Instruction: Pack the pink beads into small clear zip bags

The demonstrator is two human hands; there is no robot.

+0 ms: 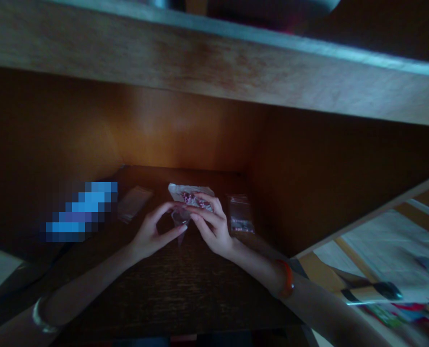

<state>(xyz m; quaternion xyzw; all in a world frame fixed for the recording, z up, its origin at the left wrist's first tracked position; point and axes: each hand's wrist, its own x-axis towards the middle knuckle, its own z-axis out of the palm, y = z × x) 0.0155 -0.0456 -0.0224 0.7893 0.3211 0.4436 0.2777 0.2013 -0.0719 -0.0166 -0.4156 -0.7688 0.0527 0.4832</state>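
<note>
Small plastic bag [180, 224], limp and light, best held at its mouth, sits pinched in the left hand's [149, 236] fingertips, right hand [214, 231] gripping a pink-bead packet [190, 193] near the desk's [171, 284] back edge.

A head-worn camera looks forward and down, close over the left hand [151, 233] and right hand [212, 226] on a dark wooden desk [171, 294]. The frame sits tilted, a wooden shelf [207, 67] crossing its top.
</note>
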